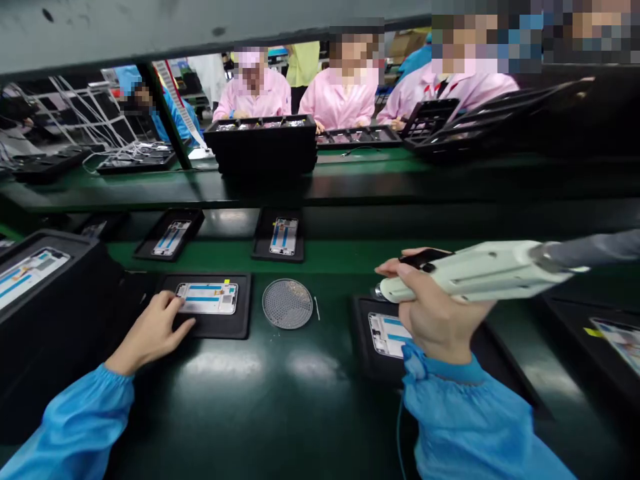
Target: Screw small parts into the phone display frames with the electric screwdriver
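My right hand (440, 310) is wrapped round a pale electric screwdriver (493, 270), which lies almost level with its tip to the left. Partly behind that hand is a phone frame (387, 335) with blue strips in a black tray (363, 363). Over on the left, my left hand (153, 330) has its thumb apart from its fingers. Its fingertips are at the left end of another phone frame (205, 298), which lies in a black tray (243, 323); whether they press on it I cannot tell. Between the hands sits a round dimpled plate (285, 307) with tiny screws.
A thin white stick (317, 309) lies beside the plate. Two more trays with phone frames, a left one (171, 237) and a middle one (283, 237), lie farther back. A tall black tray stack (60, 347) stands at left. Several people sit across a raised shelf (170, 187).
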{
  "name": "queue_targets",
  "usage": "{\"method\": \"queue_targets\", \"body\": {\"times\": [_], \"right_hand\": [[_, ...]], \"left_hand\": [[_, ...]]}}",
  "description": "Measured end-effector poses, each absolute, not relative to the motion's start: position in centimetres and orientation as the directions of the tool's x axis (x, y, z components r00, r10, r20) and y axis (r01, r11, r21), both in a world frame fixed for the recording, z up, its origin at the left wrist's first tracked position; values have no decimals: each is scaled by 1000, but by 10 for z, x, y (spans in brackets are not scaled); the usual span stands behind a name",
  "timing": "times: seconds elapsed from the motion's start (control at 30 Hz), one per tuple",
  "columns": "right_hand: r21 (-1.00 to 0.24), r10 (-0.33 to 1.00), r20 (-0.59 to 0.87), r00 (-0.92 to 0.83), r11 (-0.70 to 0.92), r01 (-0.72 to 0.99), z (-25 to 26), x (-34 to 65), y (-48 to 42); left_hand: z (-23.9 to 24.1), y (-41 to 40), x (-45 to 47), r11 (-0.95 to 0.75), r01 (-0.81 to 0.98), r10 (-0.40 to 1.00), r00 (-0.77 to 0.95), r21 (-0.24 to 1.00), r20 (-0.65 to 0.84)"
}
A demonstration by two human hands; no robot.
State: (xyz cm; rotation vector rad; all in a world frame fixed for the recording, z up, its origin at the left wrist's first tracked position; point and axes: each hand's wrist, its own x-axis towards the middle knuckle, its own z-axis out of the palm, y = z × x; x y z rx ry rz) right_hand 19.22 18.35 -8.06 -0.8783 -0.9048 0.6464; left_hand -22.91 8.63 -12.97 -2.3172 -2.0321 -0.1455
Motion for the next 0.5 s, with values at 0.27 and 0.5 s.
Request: {"method": "queue_targets", "body": {"times": [0.27,0.5], "right_hand": [[-882,868,381,319,444,-155,-88,168,175],[-870,906,393,158,422,-254,-81,164,162]], "left_hand": [[-159,-21,-240,-234,963,961,209,130,183],[-186,-131,-166,-376,915,869,295,144,396]]}}
